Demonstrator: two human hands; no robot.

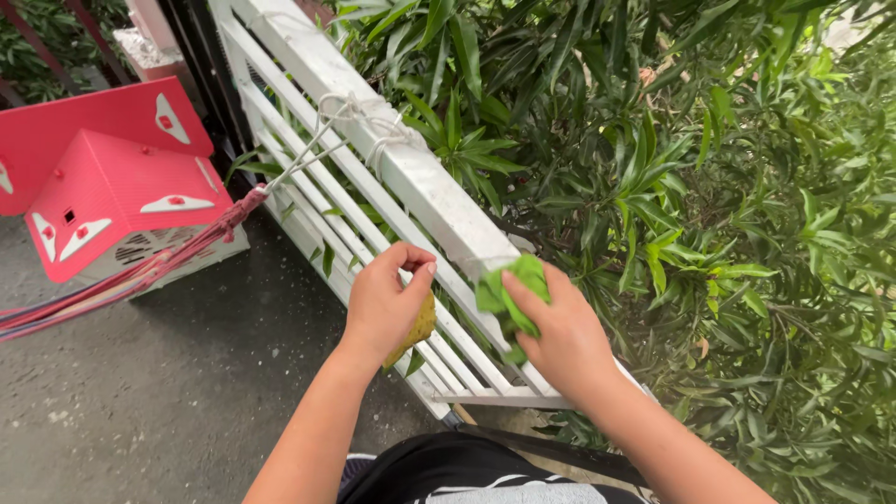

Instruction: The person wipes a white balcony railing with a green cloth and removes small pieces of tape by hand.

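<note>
My right hand [560, 338] presses a crumpled green cloth [509, 297] against the side of the white railing's top bar [411, 173]. My left hand [385, 301] is closed on a yellow sponge-like pad [418, 329], held against the white horizontal slats [467, 359] just below the bar. Both hands sit side by side near the railing's near end.
Dense green shrubs [728, 205] fill the right side beyond the railing. A red and white plastic doghouse [112, 201] stands on the grey concrete floor [177, 392] at left. A reddish rope [140, 273] ties to white cord [350, 112] knotted on the railing.
</note>
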